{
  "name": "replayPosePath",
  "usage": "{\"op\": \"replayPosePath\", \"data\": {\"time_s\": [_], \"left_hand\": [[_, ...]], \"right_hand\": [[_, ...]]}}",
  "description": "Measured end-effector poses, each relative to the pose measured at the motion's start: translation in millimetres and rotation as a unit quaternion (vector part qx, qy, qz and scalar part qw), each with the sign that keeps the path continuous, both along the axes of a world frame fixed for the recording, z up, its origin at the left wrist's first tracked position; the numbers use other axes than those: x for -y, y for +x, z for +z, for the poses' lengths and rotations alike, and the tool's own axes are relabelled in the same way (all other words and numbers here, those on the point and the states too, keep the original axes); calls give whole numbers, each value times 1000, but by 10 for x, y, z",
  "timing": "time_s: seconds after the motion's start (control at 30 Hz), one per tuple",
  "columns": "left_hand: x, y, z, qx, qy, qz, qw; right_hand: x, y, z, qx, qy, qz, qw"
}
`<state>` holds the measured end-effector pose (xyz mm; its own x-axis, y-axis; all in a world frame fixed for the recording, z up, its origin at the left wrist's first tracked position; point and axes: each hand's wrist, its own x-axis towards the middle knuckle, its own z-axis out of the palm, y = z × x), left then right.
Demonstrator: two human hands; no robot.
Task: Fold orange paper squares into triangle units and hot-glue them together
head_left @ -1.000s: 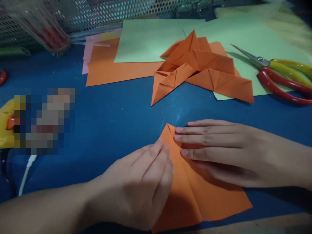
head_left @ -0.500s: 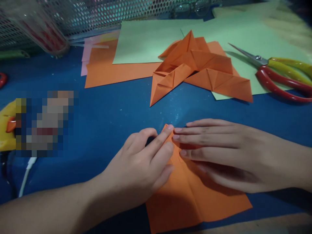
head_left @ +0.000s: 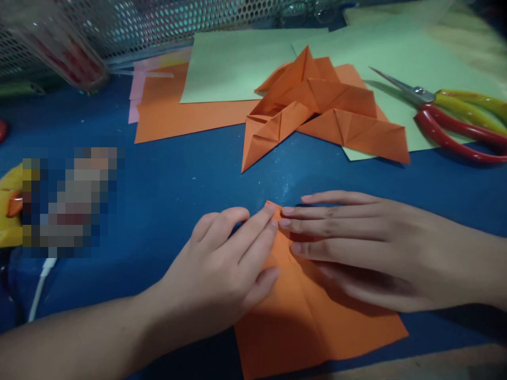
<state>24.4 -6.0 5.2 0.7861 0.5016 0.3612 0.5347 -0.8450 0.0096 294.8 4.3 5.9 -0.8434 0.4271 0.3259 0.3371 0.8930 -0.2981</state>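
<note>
L hand & R hand, both loosely open, press orange paper; tip's prob. part-hidden, uneven pressure could skew crease.

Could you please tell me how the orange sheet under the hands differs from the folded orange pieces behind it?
The orange sheet lies mostly flat, with a crease down it, while the folded orange pieces are bent into angular, many-creased shapes. The sheet has the left hand and right hand on it; the pieces sit untouched in a heap, partly over green paper. Both are orange paper.
</note>
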Motion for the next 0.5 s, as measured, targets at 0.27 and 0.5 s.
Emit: {"op": "replayPosePath", "data": {"time_s": [0.27,0.5], "left_hand": [[16,20,-42,-10,-19,25,999],[14,-9,-77,12,-16,17,1000]], "right_hand": [[12,5,23,11,6,1,1000],[-76,13,60,19,-3,19,1000]]}}
